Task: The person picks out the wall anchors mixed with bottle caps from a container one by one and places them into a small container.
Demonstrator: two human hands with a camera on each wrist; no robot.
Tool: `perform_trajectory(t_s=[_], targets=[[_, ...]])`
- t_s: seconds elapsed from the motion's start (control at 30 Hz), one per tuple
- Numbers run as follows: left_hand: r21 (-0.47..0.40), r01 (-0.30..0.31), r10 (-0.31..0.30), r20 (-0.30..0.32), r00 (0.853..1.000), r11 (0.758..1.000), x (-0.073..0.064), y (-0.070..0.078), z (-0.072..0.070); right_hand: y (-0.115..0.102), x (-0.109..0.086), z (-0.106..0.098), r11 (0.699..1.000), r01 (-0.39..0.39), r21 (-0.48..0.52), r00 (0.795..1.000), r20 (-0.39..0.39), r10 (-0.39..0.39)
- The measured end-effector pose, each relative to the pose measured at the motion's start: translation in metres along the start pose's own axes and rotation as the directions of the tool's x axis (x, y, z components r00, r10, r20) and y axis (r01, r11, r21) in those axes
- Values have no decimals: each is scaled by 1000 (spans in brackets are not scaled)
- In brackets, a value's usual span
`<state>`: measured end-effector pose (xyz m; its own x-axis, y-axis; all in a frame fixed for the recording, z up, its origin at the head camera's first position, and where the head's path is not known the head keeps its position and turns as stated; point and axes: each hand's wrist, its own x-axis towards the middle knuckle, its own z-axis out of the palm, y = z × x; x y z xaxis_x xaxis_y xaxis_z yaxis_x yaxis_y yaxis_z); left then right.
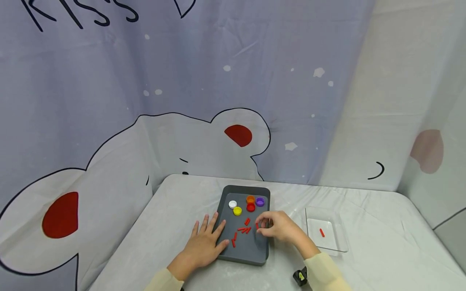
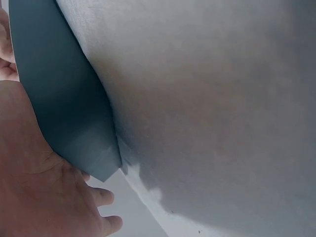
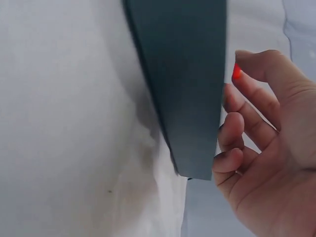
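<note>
My right hand (image 1: 280, 226) pinches a small red stick (image 1: 256, 226) between thumb and forefinger, over the right side of a dark grey tray (image 1: 251, 254). The stick's red tip (image 3: 237, 71) shows at the fingertips in the right wrist view. On the tray's left edge rests my left hand (image 1: 204, 245), fingers spread and straight. Several loose red sticks (image 1: 242, 229) lie on the tray between the hands. Behind them sit small round cap-like pieces: white (image 1: 232, 204), yellow (image 1: 237, 211), orange (image 1: 250, 199), red (image 1: 251, 207) and purple (image 1: 260, 201).
A clear square box (image 1: 343, 239) stands on the white-covered table to the right of the tray, with one red stick (image 1: 322, 233) inside. A small black object (image 1: 300, 277) is beside the right sleeve. A printed curtain (image 1: 204, 72) hangs behind the table.
</note>
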<state>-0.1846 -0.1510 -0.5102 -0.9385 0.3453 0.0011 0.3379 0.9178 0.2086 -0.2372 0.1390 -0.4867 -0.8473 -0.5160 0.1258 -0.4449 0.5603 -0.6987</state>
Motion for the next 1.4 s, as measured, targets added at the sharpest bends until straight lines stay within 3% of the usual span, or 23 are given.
perform_trajectory(t_s=[0.37, 0.7, 1.4], targets=[[-4, -15, 15, -22, 1000, 1000, 2, -4, 5, 5, -14, -19, 991, 97, 90, 982, -173, -81], [-17, -18, 17, -19, 1000, 1000, 2, -3, 4, 11, -30, -33, 984, 64, 165, 960, -278, -16], [-24, -25, 24, -42, 999, 999, 1, -5, 8, 35, -63, -65, 978, -5, 209, 942, -327, 74]])
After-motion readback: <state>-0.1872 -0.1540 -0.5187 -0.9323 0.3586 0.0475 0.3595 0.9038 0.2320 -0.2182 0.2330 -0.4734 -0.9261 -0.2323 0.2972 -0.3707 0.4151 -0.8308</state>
